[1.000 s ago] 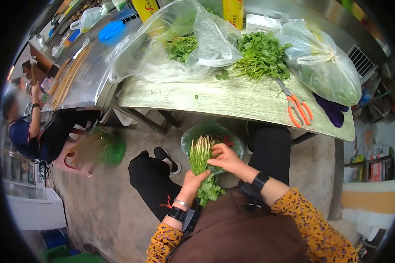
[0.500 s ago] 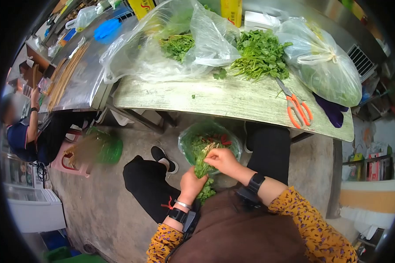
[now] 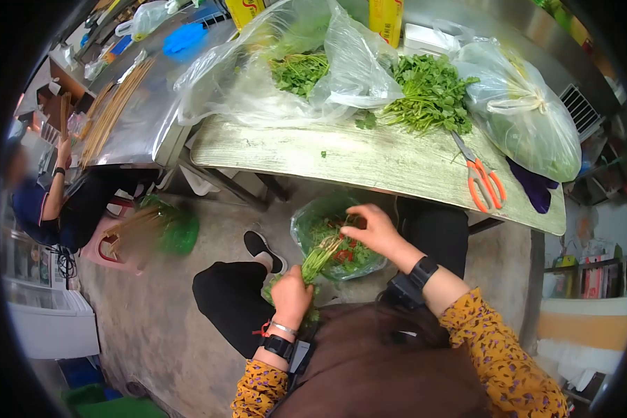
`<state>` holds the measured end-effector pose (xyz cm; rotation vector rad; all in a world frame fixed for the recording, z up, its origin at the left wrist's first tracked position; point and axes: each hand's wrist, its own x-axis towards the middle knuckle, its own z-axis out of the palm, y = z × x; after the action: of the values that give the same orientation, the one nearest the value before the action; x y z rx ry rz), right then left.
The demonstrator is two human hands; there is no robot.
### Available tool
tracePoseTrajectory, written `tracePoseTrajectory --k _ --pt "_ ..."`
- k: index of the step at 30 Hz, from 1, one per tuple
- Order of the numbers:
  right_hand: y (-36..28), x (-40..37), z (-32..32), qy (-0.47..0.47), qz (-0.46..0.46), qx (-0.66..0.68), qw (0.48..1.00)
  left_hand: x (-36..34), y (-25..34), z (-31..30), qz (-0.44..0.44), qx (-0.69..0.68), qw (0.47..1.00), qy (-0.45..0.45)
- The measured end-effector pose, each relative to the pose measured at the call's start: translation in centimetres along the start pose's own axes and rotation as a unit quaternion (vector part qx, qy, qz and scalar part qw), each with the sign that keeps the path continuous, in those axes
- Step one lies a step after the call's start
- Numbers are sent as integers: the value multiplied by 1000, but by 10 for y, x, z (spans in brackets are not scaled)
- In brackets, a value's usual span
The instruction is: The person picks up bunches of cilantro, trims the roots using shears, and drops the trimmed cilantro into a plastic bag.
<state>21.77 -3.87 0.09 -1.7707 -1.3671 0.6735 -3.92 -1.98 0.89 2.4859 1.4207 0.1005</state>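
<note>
My left hand (image 3: 292, 298) is wrapped around a bunch of cilantro (image 3: 318, 259), its pale stem ends pointing up and away from me over the bin. Leaves stick out beneath the fist, near my lap. My right hand (image 3: 377, 231) hovers above the bin's right side, apart from the bunch, with thumb and fingers curved and separated; I see nothing between them. Below both hands stands a round bin lined with a clear bag (image 3: 302, 233), holding green scraps and some red bits.
On the table (image 3: 258, 150) lie a cilantro pile (image 3: 432, 90), orange-handled scissors (image 3: 485, 182), an open plastic bag (image 3: 359, 70) with more greens, a tied bag (image 3: 529, 111) and a dark purple cloth (image 3: 533, 184). At left a seated person (image 3: 35, 202) holds thin sticks.
My right hand has come off the stems and moved right and up. The left hand has shifted slightly left with the cilantro, which now tilts more to the right.
</note>
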Motion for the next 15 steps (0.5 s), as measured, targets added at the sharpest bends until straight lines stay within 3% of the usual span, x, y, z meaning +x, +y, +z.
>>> tracePoseTrajectory --k 1,9,10,11,13,15 --pt "-2 0 3 -30 -39 61 997 0 0 2 1 -3 1000 -3" --pt "-13 -18 32 -54 -134 -37 989 2 2 5 82 -7 997 15" --pt "-12 -17 34 -77 -1 175 982 1 2 6 81 -14 996 24" --pt "-11 -15 36 -96 133 375 913 0 2 8 79 -15 996 25" --pt "-10 -11 25 -104 167 395 897 0 3 7 20 -69 997 -26" --pt "-4 -7 21 -27 203 428 880 1 1 9 -12 -124 991 -56"
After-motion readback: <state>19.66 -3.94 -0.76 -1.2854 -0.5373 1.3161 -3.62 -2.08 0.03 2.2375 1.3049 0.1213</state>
